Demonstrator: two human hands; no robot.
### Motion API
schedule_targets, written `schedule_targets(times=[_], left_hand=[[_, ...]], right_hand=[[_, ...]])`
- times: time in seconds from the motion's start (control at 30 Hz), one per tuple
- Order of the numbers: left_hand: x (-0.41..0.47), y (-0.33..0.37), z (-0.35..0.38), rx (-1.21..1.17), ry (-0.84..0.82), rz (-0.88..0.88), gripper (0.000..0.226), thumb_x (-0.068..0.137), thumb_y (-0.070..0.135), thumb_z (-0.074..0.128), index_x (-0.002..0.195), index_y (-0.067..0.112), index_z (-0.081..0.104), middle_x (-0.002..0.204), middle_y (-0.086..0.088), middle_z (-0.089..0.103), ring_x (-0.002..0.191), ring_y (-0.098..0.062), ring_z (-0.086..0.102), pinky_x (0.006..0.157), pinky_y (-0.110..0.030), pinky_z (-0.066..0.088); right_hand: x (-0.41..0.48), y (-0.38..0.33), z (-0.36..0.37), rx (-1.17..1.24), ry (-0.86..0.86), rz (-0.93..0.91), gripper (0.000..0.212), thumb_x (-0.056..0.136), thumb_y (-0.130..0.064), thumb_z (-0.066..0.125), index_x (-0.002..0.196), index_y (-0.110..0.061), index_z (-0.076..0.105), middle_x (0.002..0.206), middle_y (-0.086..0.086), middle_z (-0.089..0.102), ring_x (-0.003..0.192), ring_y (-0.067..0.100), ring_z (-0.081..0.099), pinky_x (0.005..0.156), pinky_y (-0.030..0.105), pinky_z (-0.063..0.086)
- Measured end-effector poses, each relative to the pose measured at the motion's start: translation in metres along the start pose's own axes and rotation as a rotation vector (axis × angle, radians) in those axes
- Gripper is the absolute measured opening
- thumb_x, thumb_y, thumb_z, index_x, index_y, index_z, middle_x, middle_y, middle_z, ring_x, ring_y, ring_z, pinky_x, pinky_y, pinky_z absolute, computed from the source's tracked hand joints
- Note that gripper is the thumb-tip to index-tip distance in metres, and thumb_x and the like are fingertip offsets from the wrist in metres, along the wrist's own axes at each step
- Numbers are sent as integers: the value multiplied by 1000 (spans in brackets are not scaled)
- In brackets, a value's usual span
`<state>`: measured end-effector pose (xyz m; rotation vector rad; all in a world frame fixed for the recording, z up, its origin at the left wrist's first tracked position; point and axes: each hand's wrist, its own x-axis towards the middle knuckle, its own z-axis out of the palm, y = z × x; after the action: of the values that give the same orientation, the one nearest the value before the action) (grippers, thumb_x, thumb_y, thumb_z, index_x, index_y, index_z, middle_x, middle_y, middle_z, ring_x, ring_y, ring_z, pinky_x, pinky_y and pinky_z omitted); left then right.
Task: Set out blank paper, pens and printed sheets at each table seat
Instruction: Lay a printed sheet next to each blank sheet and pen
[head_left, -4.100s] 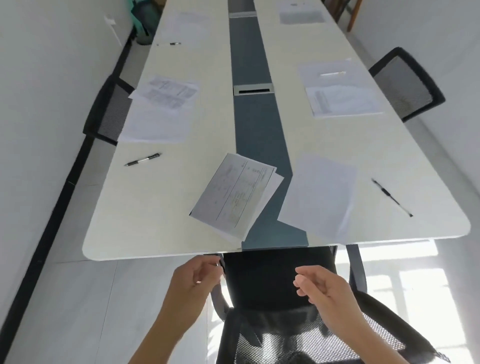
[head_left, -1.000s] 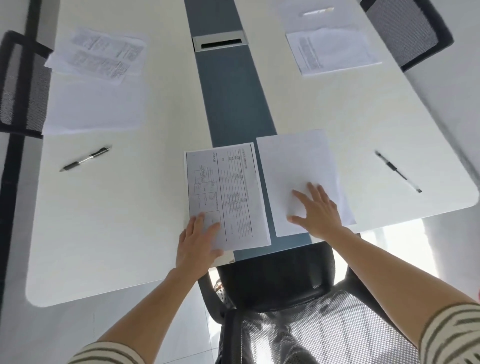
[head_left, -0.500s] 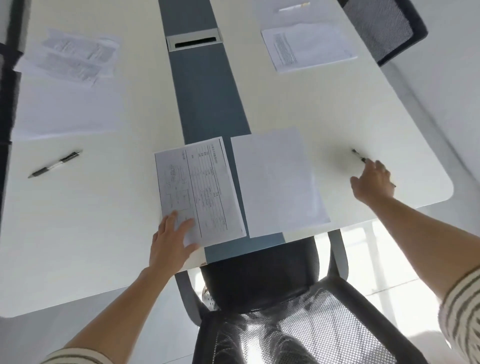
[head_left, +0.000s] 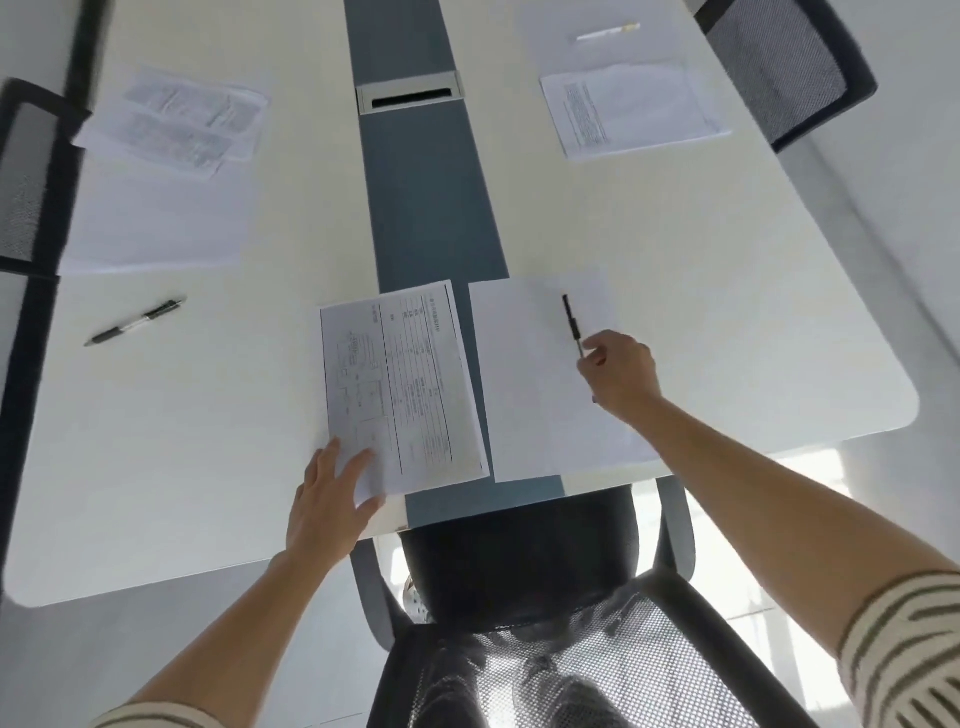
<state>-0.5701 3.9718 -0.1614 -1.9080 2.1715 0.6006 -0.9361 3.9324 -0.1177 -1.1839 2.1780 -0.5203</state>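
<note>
Head view: the right hand (head_left: 618, 376) is pinched on a slim black pen (head_left: 571, 322) over the blank white paper sheet (head_left: 535, 384); the left hand (head_left: 327, 504) is laid flat on the printed form sheet (head_left: 400, 384). The pen is best set down gently, parallel to the paper's edge.

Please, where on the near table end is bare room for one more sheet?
Bare table lies between the left pen, the printed sheet and the near edge; more right of the blank sheet, toward the corner. The centre is crowded: left hand on the printed sheet, right hand holding a black pen.
</note>
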Motion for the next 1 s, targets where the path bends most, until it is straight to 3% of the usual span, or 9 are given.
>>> schedule_targets(times=[0.13, 0.23, 0.33, 0.43, 0.53, 0.87, 1.0], left_hand=[[0, -2, 1, -14, -5, -4, 62, 87, 40, 63, 143, 27, 39, 158, -11, 22, 145, -34, 22, 111, -52, 34], [1, -6, 2, -5, -8, -1, 62, 89, 42, 61, 145, 29, 37, 159, -9, 20, 146, -33, 20, 112, -50, 33], [0, -10, 4, 13, -6, 12, 63, 88, 44, 60, 145, 30, 36, 159, -9, 21, 145, -33, 22, 112, -50, 32], [0, -10, 3, -2, 8, 29, 62, 88, 43, 61, 143, 30, 39, 158, -10, 24, 144, -34, 24, 111, -50, 32], [1, -11, 2, -3, -8, 42, 58, 89, 43, 59, 142, 31, 38, 158, -8, 21, 145, -33, 21, 113, -48, 30], [-2, -16, -1, -21, -5, 78, 58, 91, 40, 58, 144, 30, 34, 160, -7, 15, 147, -32, 15, 115, -46, 26], [-1, -18, 2, -13, -22, 75, 59, 92, 41, 56, 145, 32, 31, 161, -6, 12, 148, -31, 12, 116, -45, 24]], right_hand=[[-15, -18, 53, -15, -114, 14, 36, 92, -10, 54, 128, -12, 57, 106, 10, 70, 90, 31, 69, 81, 38, 57], [-19, -13, 65, -111, -108, 19, 37, 93, -14, 56, 129, -9, 53, 107, 12, 69, 96, 30, 65, 77, 30, 48], [-19, -13, 62, -175, -66, -8, 47, 91, -27, 62, 135, -13, 49, 120, 11, 63, 108, 29, 60, 85, 33, 46], [-27, -7, 60, -339, -24, -17, 69, 87, -44, 65, 144, -19, 37, 145, 9, 42, 132, 30, 40, 94, 43, 46], [-34, 7, 67, -498, -107, 26, 83, 83, -58, 62, 149, -20, 27, 159, 9, 20, 147, 31, 17, 109, 53, 35], [-33, 12, 67, -503, -131, -7, 79, 84, -59, 62, 147, -22, 33, 161, 10, 17, 149, 30, 14, 110, 54, 32], [-35, 12, 68, -348, -8, 26, 44, 84, -45, 68, 119, -18, 61, 149, 7, 39, 136, 28, 37, 103, 47, 39]])
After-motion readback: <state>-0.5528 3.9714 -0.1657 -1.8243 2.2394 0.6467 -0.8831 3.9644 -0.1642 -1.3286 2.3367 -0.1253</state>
